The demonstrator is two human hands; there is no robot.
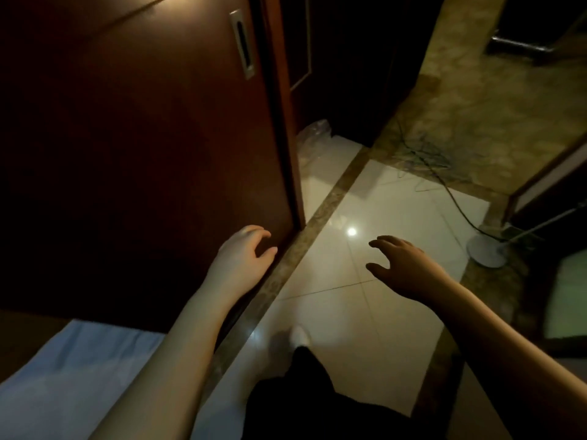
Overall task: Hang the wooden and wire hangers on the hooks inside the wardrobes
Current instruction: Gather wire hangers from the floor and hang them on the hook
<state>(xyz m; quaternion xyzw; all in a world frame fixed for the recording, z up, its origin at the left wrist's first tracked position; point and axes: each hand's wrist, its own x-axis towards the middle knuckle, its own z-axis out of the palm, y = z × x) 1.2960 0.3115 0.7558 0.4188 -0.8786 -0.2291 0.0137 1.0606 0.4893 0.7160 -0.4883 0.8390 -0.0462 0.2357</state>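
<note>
A dark brown wardrobe sliding door (143,138) with a metal recessed handle (243,42) fills the left of the view. My left hand (244,252) hangs in front of the door's lower right corner, fingers loosely curled, holding nothing. My right hand (400,265) is stretched out over the white floor tiles, fingers spread and empty. A tangle of thin wire hangers (422,157) lies on the floor farther ahead, well beyond both hands. The wardrobe's inside and its hooks are hidden.
A crumpled clear plastic bag (313,138) lies by the wardrobe's far corner. A cable (457,208) runs across the floor to a fan's round white base (487,250) at right. A pale blue bed sheet (70,376) is at lower left. My foot in a white sock (300,336) is below.
</note>
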